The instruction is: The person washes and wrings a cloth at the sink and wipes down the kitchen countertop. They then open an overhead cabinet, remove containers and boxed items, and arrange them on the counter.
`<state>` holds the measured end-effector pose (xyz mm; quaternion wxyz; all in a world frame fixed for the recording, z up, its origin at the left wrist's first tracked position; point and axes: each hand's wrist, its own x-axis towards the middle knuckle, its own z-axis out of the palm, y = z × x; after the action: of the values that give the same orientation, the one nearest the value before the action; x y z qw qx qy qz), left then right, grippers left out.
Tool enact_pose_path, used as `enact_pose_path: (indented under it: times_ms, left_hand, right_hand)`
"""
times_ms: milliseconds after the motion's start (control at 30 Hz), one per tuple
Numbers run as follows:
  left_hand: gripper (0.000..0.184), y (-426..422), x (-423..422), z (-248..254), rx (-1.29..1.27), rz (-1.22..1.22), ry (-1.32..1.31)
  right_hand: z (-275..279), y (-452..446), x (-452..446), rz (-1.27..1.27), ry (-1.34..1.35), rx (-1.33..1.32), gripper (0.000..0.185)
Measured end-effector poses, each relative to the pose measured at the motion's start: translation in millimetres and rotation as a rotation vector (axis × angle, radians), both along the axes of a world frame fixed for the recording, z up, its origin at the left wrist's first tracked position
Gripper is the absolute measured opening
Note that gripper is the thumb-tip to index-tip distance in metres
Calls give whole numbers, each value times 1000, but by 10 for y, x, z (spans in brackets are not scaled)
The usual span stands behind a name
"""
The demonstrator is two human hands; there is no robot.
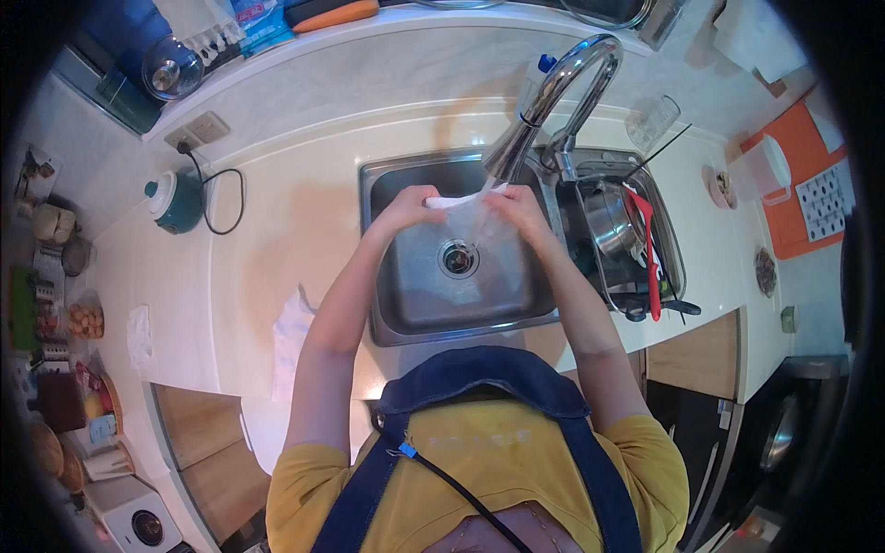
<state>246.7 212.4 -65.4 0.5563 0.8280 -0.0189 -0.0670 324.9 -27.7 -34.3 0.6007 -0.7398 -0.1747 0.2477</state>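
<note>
Over the sink [406, 304], my left hand [412, 208] and my right hand [518, 210] are both closed on a white cloth [452, 202], one at each end. The cloth looks stretched between them, below the head of the chrome faucet [510, 152]. Water runs from the faucet onto the cloth near my right hand and falls toward the drain [458, 259]. Fine detail of the cloth is blurred by the water.
Right of the sink stands a dish rack [678, 267] with a metal pot [610, 217] and a red-handled utensil [653, 267]. A glass [653, 123] is behind it. On the left are a green-and-white pot [175, 203] with a cord and a pale cloth [293, 336].
</note>
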Motion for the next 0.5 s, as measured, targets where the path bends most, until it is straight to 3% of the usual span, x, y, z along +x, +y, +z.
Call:
enact_pose_path:
  times_ms: [33, 100, 133, 200, 233, 300, 367, 433, 500]
  left_hand:
    - [20, -13, -29, 6, -1, 3, 0]
    - [16, -91, -70, 5, -252, 146, 29]
    - [16, -153, -86, 45, -254, 146, 29]
    - [15, -304, -77, 141, -48, 473, -10]
    - [15, -362, -33, 57, -50, 476, -10]
    - [15, -465, 94, -216, -357, 754, -247]
    - [13, -595, 133, -321, -410, 764, -213]
    - [16, -694, 166, -406, -841, 612, -178]
    - [25, -633, 129, -442, -830, 490, -19]
  right_hand:
    - [-16, 1, 11, 3, 0, -1, 18]
    - [-46, -20, 39, 40, -59, 79, 17]
    - [-24, -21, 7, 40, -59, 77, 17]
    - [64, 0, -158, -50, -302, -51, 16]
    - [65, 18, -269, -47, -303, -52, 16]
    - [44, 72, -538, -56, -482, 74, 16]
    - [-26, 158, -812, -38, -719, -2, 16]
    - [-15, 180, -1005, 38, -727, -29, 15]
    - [-74, 136, -1083, 114, -728, -55, 15]
